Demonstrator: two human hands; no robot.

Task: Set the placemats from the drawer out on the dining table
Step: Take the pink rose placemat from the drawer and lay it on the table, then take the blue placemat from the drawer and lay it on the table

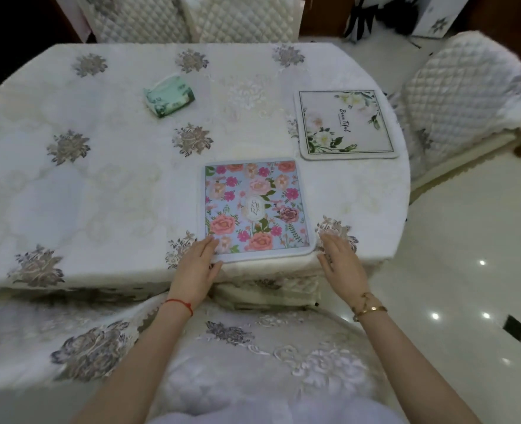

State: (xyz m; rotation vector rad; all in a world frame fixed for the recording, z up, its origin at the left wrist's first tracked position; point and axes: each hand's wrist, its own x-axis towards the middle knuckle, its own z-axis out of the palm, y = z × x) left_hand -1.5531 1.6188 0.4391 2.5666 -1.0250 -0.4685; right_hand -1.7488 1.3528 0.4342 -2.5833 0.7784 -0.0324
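Observation:
A blue placemat with pink flowers (pixel 256 206) lies flat near the front edge of the dining table (pixel 100 179). My left hand (pixel 196 266) rests with straight fingers on its near left corner. Just off the mat's near right corner, my right hand (pixel 340 260) lies open on the tablecloth. A white placemat with white flowers and green leaves (pixel 346 125) sits farther back at the table's right side.
A green tissue pack (pixel 169 97) lies at the back middle of the table. Quilted white chairs stand at the right (pixel 464 96) and at the far side (pixel 189 18). A cloth-covered chair (pixel 253 347) is right below me. Glossy floor shows on the right.

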